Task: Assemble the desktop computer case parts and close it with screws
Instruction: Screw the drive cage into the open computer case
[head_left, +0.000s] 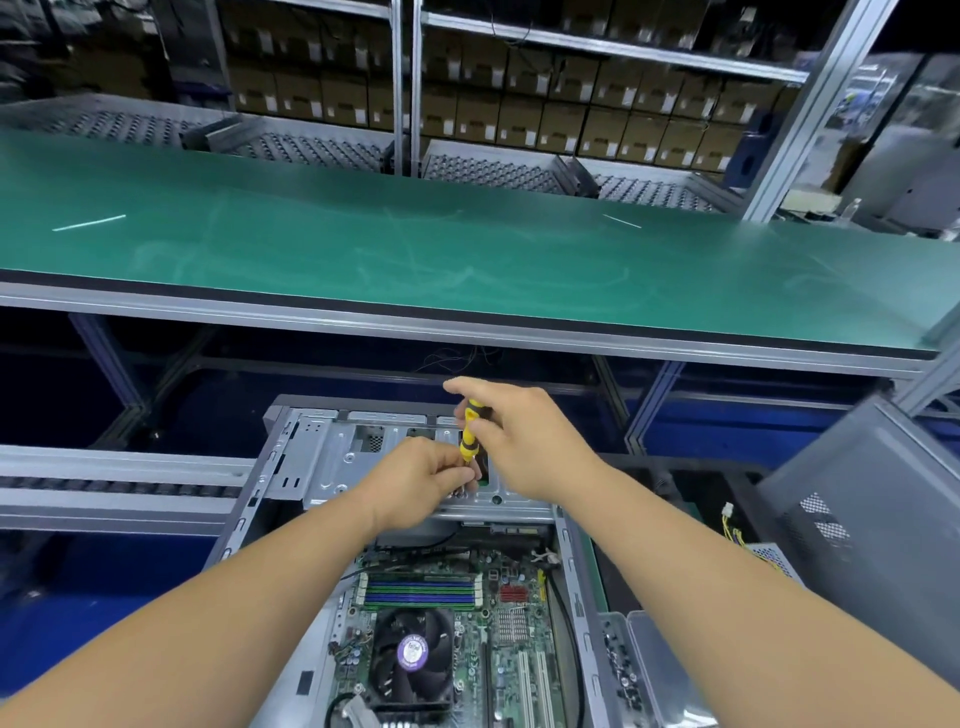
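The open computer case is lying at 6 o'clock, its motherboard nearest. Beyond, over the drive cage, the left hand is pinching the screwdriver low down, its grip clamped, while the right hand is gripping the handle. The side panel is leaning at 3 o'clock; the green desk is lying at 12.
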